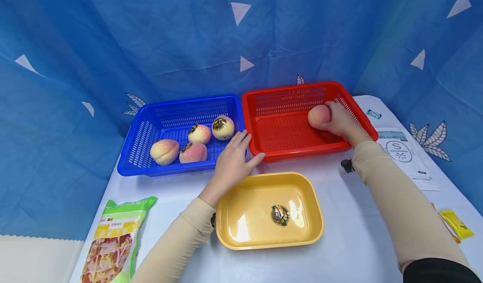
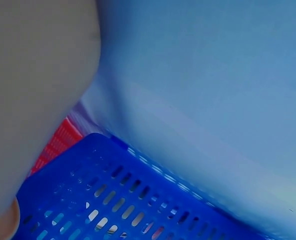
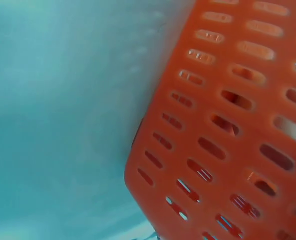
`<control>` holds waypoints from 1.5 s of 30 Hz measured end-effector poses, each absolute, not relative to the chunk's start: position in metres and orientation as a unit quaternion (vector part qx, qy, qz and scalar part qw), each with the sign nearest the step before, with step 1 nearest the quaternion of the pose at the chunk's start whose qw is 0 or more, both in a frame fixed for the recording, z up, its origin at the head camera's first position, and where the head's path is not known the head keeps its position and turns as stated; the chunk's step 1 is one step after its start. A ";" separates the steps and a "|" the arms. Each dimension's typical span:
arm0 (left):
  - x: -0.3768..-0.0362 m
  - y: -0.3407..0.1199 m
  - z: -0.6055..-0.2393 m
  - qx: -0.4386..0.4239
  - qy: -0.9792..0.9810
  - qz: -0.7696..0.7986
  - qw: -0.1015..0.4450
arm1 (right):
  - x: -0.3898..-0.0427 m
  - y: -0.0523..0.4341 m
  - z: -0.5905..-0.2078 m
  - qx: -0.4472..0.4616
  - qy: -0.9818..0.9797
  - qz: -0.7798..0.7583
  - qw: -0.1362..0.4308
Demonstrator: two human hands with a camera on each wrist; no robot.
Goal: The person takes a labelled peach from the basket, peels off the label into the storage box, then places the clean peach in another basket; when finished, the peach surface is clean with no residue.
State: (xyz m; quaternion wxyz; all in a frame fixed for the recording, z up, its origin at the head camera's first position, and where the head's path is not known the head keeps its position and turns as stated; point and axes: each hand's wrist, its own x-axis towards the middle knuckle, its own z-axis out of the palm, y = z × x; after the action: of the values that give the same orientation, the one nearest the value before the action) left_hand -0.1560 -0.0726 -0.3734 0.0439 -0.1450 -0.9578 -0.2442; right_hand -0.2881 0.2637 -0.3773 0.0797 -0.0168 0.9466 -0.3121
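In the head view my right hand (image 1: 340, 120) reaches into the red basket (image 1: 279, 154) and grips a pink and cream peach (image 1: 319, 116) near the basket's right end. My left hand (image 1: 232, 162) has its fingers extended over the spot where the rims of the red and blue baskets meet. Several peaches, some with dark stickers, lie in the blue basket (image 1: 132, 165), among them one peach (image 1: 164, 151) at the left. The left wrist view shows the slotted blue wall (image 2: 138, 200); the right wrist view is filled by the slotted red wall (image 3: 207, 130).
A yellow tray (image 1: 249, 220) with a dark round sticker (image 1: 280, 215) inside stands in front of the baskets. At the left lies a green food bag (image 1: 113, 241). A white packet (image 1: 405, 157) and a small yellow packet (image 1: 457, 223) lie on the right. A blue curtain (image 1: 211, 35) hangs behind.
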 end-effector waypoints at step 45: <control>-0.108 -0.274 -0.343 0.131 -0.957 -0.257 -0.022 | -0.217 0.092 -0.322 -0.271 0.900 -0.337 0.061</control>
State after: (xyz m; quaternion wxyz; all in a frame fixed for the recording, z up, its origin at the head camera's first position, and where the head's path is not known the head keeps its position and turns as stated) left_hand -0.1077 -0.2736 -0.3434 -0.0220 0.1308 -0.9573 -0.2570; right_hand -0.2174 0.0917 -0.3221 0.0605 -0.2715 0.8996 -0.3367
